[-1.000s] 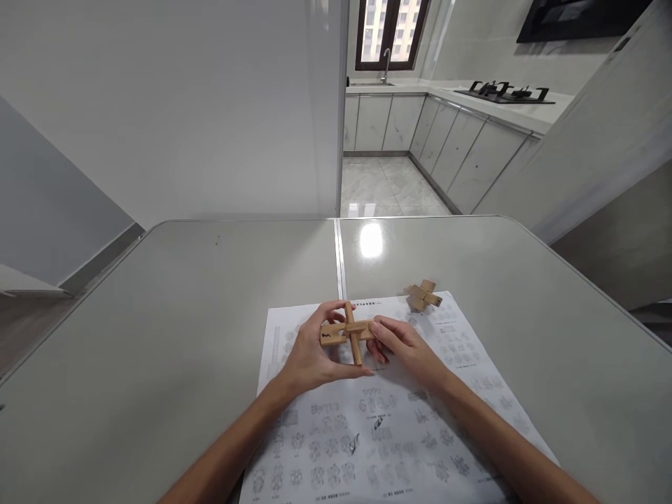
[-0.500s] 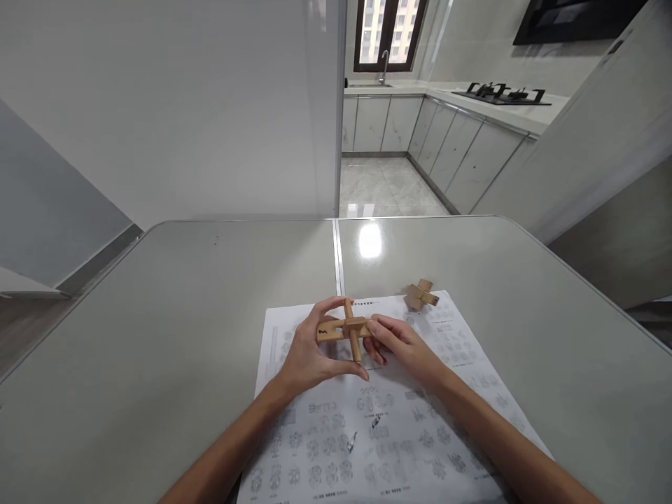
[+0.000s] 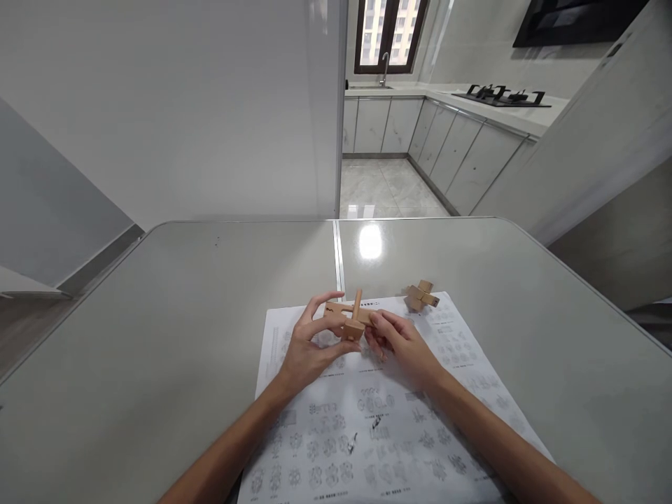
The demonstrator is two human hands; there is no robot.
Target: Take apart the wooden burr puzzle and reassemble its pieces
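Your left hand (image 3: 304, 353) has its grip around the small wooden block (image 3: 353, 332), pinching it between the thumb and one finger, while another finger stretches out above, apart from the block. With your right hand (image 3: 412, 353) you pinch the right end of the flat wooden piece (image 3: 334, 306), which bears a dark mark near its left end. The round rod (image 3: 358, 305) rises, a little tilted, from the block, across the flat piece. All three are in front of you, between your hands, over the upper part of the printed paper (image 3: 328, 392). At the paper's upper right corner sits another wooden assembly (image 3: 418, 297), well apart from your fingers. The paper lies on the grey desk (image 3: 199, 336).
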